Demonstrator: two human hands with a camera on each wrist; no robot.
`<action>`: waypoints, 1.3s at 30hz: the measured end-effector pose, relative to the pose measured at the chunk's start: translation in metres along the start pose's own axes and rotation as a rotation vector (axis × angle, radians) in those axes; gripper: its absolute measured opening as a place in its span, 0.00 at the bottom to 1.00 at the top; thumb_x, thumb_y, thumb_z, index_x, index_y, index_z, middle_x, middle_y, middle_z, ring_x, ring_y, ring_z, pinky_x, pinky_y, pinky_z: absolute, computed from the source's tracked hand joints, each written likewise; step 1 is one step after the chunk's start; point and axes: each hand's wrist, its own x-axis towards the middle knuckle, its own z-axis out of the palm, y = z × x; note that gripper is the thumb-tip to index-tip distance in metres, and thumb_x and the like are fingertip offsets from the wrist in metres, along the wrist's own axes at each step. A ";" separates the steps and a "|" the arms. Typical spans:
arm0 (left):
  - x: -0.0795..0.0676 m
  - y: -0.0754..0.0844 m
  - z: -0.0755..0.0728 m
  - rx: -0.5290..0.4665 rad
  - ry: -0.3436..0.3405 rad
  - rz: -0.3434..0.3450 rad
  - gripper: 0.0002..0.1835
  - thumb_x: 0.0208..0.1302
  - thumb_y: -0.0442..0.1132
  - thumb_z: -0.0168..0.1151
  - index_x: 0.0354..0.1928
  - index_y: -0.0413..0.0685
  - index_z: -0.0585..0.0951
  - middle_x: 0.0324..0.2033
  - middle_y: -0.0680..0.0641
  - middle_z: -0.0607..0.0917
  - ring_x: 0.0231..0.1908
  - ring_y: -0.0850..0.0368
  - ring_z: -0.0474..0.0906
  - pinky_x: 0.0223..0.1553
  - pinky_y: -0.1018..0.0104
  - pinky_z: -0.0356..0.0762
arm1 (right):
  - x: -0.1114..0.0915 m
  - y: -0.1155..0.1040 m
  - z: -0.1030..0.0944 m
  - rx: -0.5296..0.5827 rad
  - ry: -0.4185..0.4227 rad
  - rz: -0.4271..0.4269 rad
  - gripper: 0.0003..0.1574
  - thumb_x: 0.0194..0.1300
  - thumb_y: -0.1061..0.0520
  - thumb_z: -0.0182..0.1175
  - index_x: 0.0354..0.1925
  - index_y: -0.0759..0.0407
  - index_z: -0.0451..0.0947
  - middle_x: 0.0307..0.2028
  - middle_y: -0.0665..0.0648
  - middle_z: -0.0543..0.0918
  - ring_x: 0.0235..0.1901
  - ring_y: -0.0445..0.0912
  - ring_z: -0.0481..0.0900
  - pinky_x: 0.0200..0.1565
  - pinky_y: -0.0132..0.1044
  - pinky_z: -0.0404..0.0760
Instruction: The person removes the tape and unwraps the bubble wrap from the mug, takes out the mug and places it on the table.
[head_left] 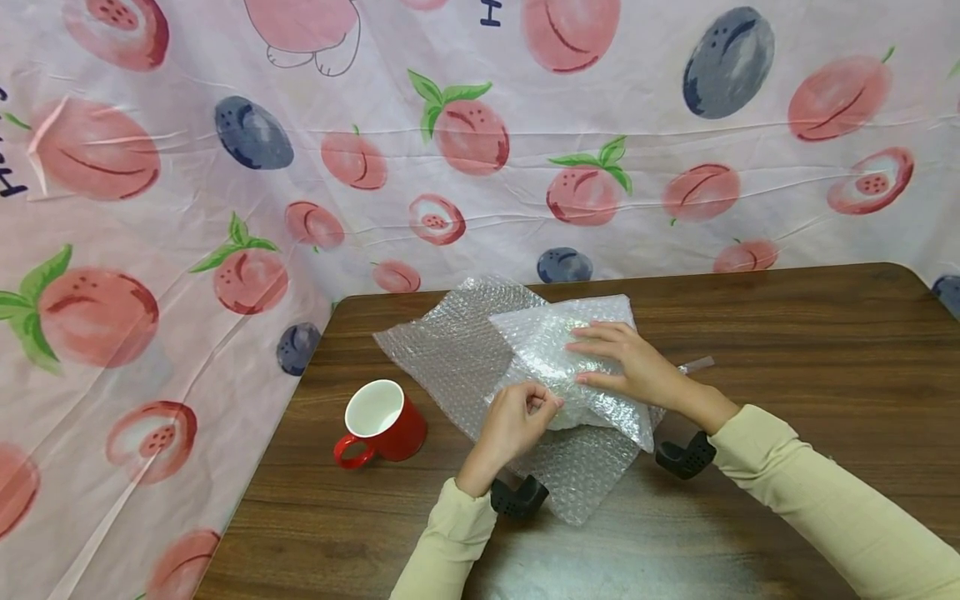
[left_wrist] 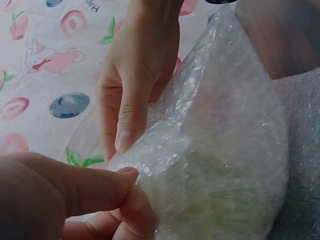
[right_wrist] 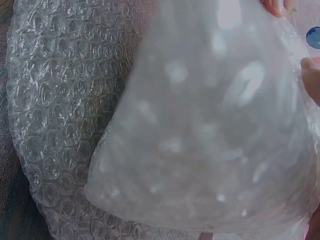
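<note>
A sheet of clear bubble wrap [head_left: 457, 342] lies on the table, one part folded over a pale greenish bundle [left_wrist: 215, 200] whose kind the layers hide. My left hand [head_left: 517, 421] pinches the near left edge of the folded wrap between thumb and fingertips; the left wrist view shows the thumb at that edge. My right hand [head_left: 630, 367] rests over the top of the folded flap [head_left: 551, 329], fingers extended and spread. In the right wrist view the raised flap [right_wrist: 200, 130] fills the middle, with flat bubble wrap [right_wrist: 55, 115] beneath it.
A red mug [head_left: 401, 429] with a white inside stands left of the wrap, its handle toward the near left. A narrow clear strip [head_left: 697, 364] sticks out at the right. Fruit-printed cloth [head_left: 360, 225] hangs behind and left of the wooden table [head_left: 810, 350].
</note>
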 end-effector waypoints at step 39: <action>-0.005 -0.002 0.005 -0.026 0.056 0.011 0.03 0.57 0.33 0.59 0.27 0.41 0.78 0.23 0.49 0.79 0.22 0.62 0.75 0.24 0.75 0.70 | -0.001 -0.002 0.002 -0.008 0.001 0.019 0.27 0.51 0.56 0.64 0.50 0.62 0.74 0.54 0.63 0.71 0.56 0.61 0.61 0.53 0.58 0.59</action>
